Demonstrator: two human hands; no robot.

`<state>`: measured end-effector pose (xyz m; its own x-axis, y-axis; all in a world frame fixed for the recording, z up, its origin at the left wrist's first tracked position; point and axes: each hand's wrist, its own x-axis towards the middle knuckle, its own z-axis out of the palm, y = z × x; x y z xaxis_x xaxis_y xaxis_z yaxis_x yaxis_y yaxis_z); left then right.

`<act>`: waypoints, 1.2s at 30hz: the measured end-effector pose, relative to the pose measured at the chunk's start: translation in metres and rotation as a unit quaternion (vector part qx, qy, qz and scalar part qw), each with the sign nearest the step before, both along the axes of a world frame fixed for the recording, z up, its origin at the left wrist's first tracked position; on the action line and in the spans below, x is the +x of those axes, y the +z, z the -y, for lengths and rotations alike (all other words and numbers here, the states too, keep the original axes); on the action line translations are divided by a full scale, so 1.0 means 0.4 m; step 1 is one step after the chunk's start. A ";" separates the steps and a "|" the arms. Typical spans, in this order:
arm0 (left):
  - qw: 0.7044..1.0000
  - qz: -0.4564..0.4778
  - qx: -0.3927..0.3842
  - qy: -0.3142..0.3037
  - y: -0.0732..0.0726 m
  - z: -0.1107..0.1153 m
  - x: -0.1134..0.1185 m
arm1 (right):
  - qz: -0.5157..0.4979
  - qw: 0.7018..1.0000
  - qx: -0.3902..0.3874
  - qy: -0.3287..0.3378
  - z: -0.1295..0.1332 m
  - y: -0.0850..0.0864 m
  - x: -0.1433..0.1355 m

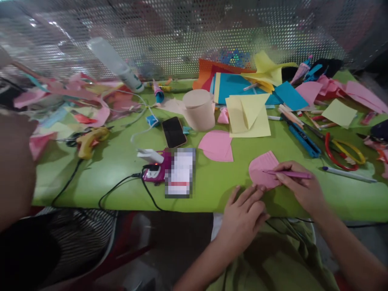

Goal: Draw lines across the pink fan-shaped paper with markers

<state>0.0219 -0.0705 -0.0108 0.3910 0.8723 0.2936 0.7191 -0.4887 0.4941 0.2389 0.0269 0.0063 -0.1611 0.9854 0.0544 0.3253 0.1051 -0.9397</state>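
My right hand (298, 184) is closed around a pink pen (292, 174), its tip on a pink paper piece (262, 165) with a rounded edge. Faint lines run across that paper. At the paper's lower edge lies my left hand (247, 210), fingers stretched out and fingertips near or on the paper; exact contact is hard to make out. More rounded pink paper pieces (216, 146) lie overlapped just to the left. Behind them are folded pale yellow sheets (236, 121).
A pale cup-shaped roll (198, 111) stands mid-table. Left are a dark phone (174, 132), a purple power strip (154, 171) with cords, and a yellow glue gun (89, 142). Right lie a blue cutter (303, 139), scissors (339, 155) and a pen (348, 174). Someone's arm (16, 169) shows far left.
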 end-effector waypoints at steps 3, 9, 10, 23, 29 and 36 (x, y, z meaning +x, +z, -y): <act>1.000 0.005 -0.009 -0.006 -0.001 -0.003 0.004 | 0.037 0.999 0.026 0.002 0.002 0.008 -0.009; 1.000 0.014 -0.012 0.004 -0.004 -0.007 0.008 | 0.055 0.996 0.026 0.059 0.008 0.019 -0.050; 1.000 0.015 -0.011 0.005 -0.003 -0.007 0.008 | 0.052 0.996 0.026 0.065 0.007 0.017 -0.055; 0.999 0.008 -0.030 0.018 0.005 -0.001 0.012 | 0.121 0.987 0.087 0.061 0.008 0.012 -0.053; 0.999 0.016 -0.030 0.018 0.001 0.000 0.013 | 0.166 0.979 0.118 0.025 0.002 0.004 -0.030; 0.999 0.032 -0.034 0.022 0.007 -0.002 0.014 | 0.190 0.971 0.141 -0.042 -0.019 -0.001 0.016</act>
<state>0.0277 -0.0699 -0.0080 0.3342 0.9069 0.2565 0.7052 -0.4212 0.5703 0.2453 0.0344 0.0059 -0.1421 0.9508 0.2753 0.6616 0.2981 -0.6880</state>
